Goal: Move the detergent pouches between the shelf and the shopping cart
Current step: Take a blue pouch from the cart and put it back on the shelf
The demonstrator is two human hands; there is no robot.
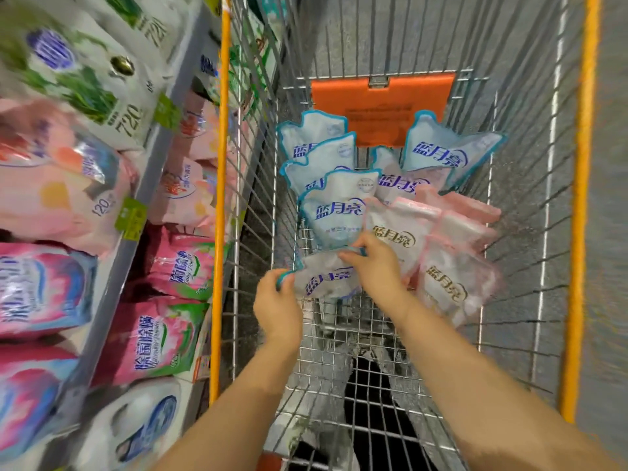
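A blue-edged detergent pouch (323,278) lies low in the shopping cart (530,300), held at both ends. My left hand (277,300) grips its left corner. My right hand (372,263) pinches its top right edge. Behind it several more blue-edged pouches (334,212) stand against the cart's far end. Pink-edged pouches (445,263) lean at the right of my right hand.
The shelf (136,195) at the left holds pink, white and green detergent bags (57,185) on several levels. An orange flap (380,107) sits at the cart's far end. Orange rails (577,232) line the cart's sides. The cart's near wire floor shows bare.
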